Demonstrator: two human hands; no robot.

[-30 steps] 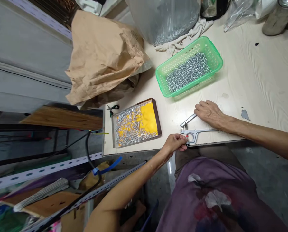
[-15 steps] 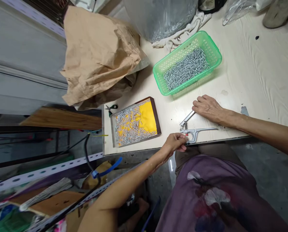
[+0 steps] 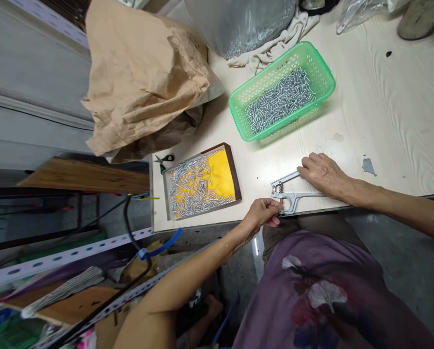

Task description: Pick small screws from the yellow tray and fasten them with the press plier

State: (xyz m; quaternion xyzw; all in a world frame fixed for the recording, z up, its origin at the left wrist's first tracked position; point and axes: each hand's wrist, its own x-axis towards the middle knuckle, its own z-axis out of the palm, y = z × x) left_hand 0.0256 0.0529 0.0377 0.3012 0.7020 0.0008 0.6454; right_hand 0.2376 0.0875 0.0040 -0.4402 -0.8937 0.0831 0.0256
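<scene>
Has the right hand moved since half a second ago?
Yes: it, the right hand, shifted rightward and nearer the person, away from the green basket.

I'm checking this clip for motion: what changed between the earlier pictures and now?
The right hand swung the lever closer to the handle, now covering that handle's tip. The left hand, tray and basket stayed put.

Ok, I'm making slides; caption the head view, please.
Left grip at a metal hand tool, right grip on its upper handle, green basket of metal pieces beyond.
</scene>
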